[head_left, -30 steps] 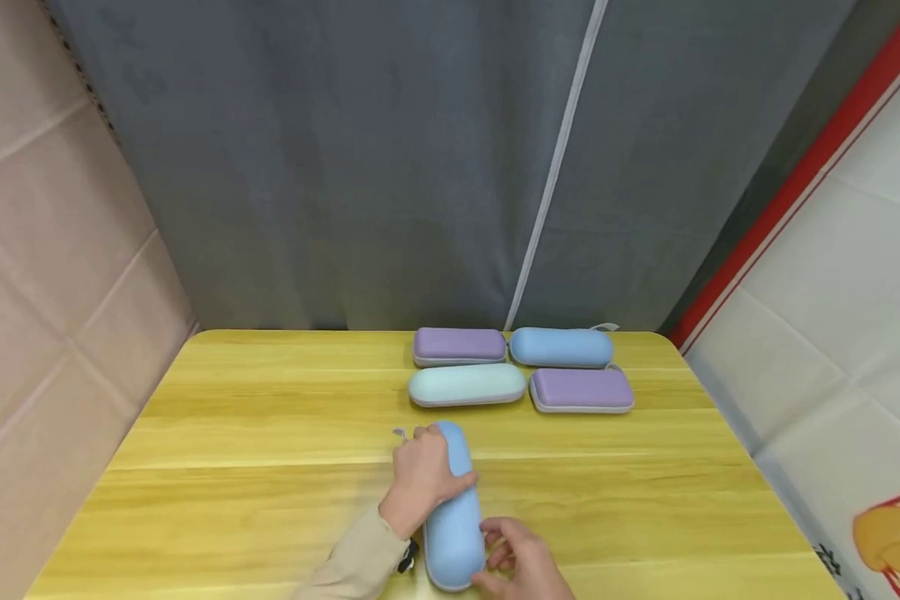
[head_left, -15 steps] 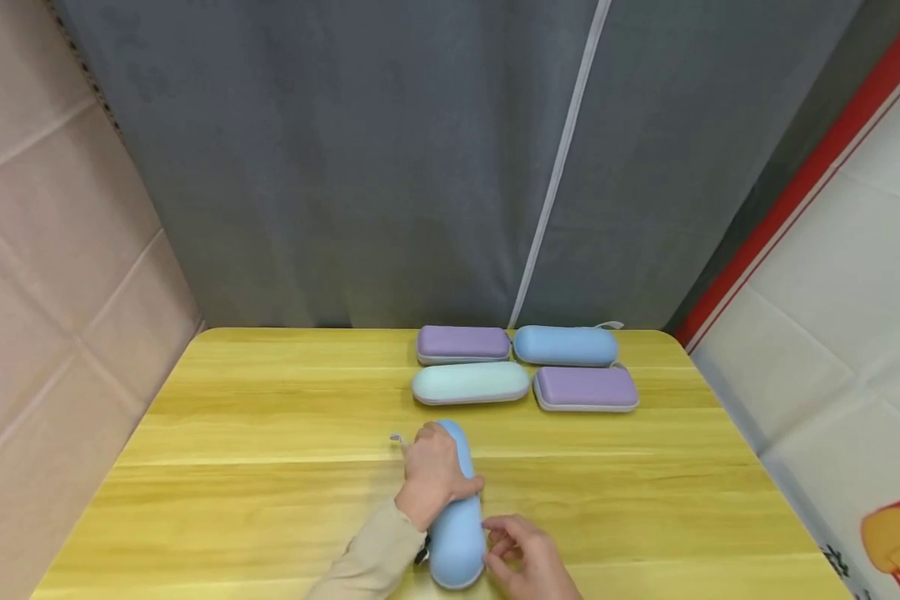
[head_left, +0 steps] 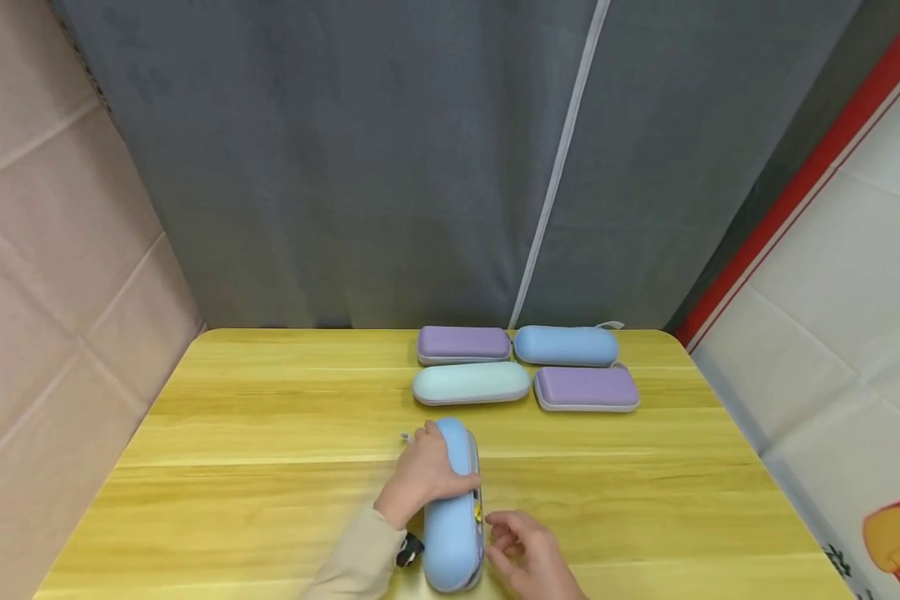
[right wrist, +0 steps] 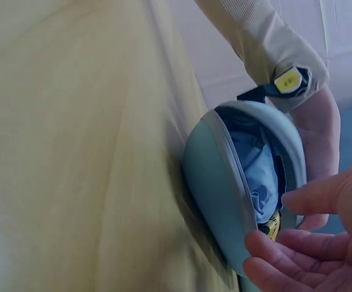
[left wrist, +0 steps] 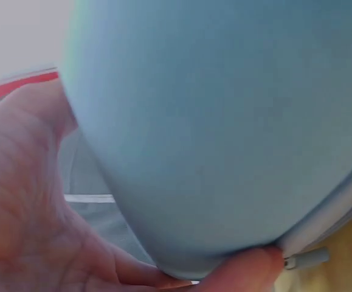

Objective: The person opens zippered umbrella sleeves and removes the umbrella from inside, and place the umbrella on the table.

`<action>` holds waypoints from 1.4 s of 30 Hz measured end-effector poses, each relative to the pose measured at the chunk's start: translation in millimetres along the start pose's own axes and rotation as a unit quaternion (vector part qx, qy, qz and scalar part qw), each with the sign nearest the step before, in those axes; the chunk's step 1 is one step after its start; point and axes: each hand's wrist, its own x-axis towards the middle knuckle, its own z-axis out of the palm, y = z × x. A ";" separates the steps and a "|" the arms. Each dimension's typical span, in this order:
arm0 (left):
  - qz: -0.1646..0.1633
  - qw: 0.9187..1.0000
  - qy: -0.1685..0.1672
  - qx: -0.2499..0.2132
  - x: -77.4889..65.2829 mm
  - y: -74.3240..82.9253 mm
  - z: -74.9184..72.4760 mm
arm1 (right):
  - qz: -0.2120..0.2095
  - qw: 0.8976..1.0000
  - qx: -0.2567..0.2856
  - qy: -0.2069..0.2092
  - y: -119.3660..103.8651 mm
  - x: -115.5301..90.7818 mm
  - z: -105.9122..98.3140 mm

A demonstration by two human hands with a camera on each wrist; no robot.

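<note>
A light blue zip case (head_left: 450,546) with rounded ends lies lengthwise near the front of the table. My left hand (head_left: 422,472) grips its lid from the left, thumb across the top. In the left wrist view, fingers curl round the case's end near a grey zip pull (left wrist: 309,258). The case gapes along its right side; the right wrist view shows folded blue fabric (right wrist: 255,170) and something yellow and black (right wrist: 272,226) inside. My right hand (head_left: 531,552) is beside that gap, fingers loosely bent, with thumb and fingertips close to the rim in the right wrist view.
Behind, two purple cases (head_left: 463,343), another blue case (head_left: 566,345) and a mint case (head_left: 471,382) lie in two rows on the wooden table (head_left: 255,467). A grey curtain (head_left: 330,167) hangs beyond the far edge.
The blue case's right side has come apart, showing its contents, and its lid has tilted up under the left hand. The right hand has moved slightly away from the case.
</note>
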 end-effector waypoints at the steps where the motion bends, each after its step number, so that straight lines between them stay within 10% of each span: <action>1: 0.010 1.000 -0.004 -0.013 0.0 -1.9 -1.5 | 0.004 1.000 0.000 0.000 0.0 0.9 -0.3; 7: 0.079 0.993 -0.008 -0.087 -1.2 -17.6 -6.2 | 0.008 0.999 -0.011 0.038 1.8 7.2 4.1; 14: 0.030 0.981 -0.028 -0.188 -5.5 -30.9 -12.1 | 0.008 0.995 -0.034 0.097 -1.4 24.5 11.8; 21: -0.048 0.945 -0.079 -0.313 -9.4 -43.3 -14.8 | -0.043 0.990 -0.098 0.097 -1.1 47.2 15.5; 33: -0.054 0.882 -0.143 -0.446 -13.2 -60.9 -17.0 | 0.094 0.987 -0.131 0.026 2.4 63.1 13.2; 42: -0.045 0.865 -0.164 -0.471 -12.9 -61.5 -17.0 | 0.133 0.969 -0.209 -0.022 -6.8 73.3 20.4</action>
